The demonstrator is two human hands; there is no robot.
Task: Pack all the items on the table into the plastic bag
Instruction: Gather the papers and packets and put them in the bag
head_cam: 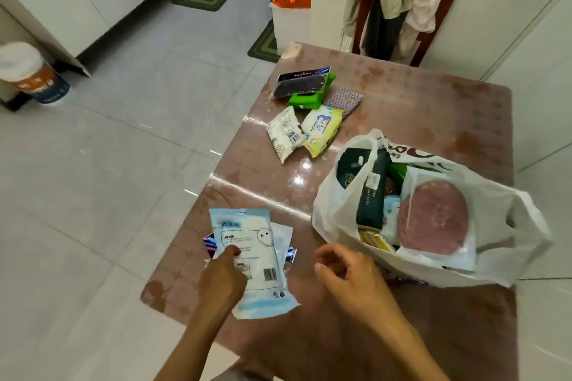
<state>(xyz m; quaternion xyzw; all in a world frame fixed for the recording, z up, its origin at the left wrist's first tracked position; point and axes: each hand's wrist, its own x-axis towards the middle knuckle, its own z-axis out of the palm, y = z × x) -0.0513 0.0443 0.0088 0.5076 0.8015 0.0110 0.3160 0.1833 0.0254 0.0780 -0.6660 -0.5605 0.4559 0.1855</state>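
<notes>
The left hand (224, 275) grips the pale blue packet (250, 260); the right hand (349, 272) hovers loosely curled, holding nothing. Best to lift the packet flat, then slide it edge-first into the plastic bag (433, 210), whose open mouth lies just right of the right hand. More packets sit beyond the bag.
</notes>
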